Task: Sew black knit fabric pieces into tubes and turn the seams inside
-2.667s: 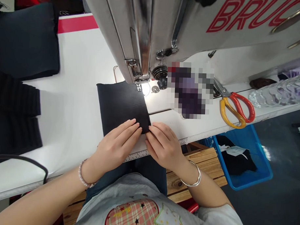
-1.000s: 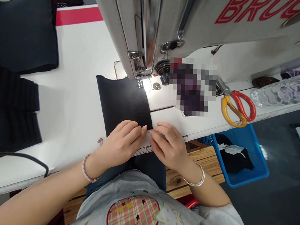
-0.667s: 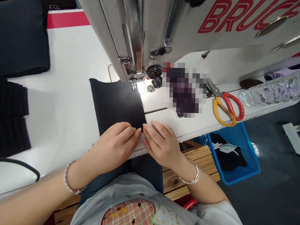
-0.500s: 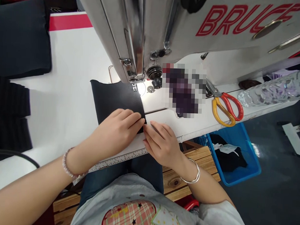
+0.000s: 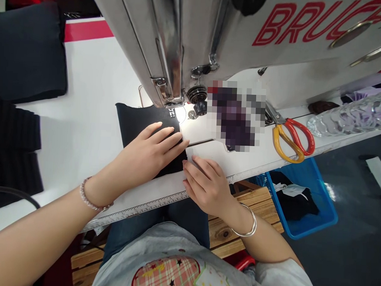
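- The black fabric piece (image 5: 131, 126) lies flat on the white table (image 5: 91, 114), its far edge reaching the presser foot (image 5: 172, 113) of the sewing machine (image 5: 262, 49).
- The left hand (image 5: 146, 156) rests palm down on the fabric — fingers extended and slightly spread, gripping nothing.
- The right hand (image 5: 209, 186) is at the fabric's near right corner, fingers bent and close together; whether they pinch the edge I cannot tell.
- A measuring strip (image 5: 159, 202) runs along the table's near edge.
- Scissors (image 5: 280, 120) and a clear bottle (image 5: 350, 115) lie to the right — a blue basket (image 5: 328, 214) holding dark cloth sits below them.
- Stacked dark cloth (image 5: 27, 54) lies at the left.
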Demonstrator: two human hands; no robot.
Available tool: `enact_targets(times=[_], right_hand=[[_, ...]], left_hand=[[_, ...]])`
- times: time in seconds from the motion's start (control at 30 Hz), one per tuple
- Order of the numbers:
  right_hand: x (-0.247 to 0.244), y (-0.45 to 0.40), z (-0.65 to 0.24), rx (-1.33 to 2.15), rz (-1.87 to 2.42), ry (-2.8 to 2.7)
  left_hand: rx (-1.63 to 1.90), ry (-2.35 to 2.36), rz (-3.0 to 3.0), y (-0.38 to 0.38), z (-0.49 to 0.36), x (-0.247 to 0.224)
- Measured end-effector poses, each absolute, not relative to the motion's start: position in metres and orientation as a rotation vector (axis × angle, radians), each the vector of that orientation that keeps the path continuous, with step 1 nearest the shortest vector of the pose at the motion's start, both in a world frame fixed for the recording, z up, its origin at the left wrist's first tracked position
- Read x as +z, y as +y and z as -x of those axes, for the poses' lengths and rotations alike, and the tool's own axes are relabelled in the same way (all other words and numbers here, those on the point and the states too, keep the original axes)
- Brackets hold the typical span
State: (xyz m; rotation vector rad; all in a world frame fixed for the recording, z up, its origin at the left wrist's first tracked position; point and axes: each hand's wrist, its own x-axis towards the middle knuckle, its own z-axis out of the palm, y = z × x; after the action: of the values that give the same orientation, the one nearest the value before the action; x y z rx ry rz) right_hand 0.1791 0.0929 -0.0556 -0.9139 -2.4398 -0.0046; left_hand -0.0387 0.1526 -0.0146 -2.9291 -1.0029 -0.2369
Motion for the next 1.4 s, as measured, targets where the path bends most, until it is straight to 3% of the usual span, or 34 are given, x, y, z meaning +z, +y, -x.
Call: enact_targets(times=[0.83, 1.4], right_hand=[[-0.055, 0.093, -0.179, 0.015, 0.924, -2.428], [-0.058, 0.094, -0.180, -0.014, 0.911, -2.419]], left_hand=[[-0.234, -1.077, 2.832, 0.162, 0.052, -0.011], [0.055, -1.084, 2.700, 0.141, 0.050, -0.005]])
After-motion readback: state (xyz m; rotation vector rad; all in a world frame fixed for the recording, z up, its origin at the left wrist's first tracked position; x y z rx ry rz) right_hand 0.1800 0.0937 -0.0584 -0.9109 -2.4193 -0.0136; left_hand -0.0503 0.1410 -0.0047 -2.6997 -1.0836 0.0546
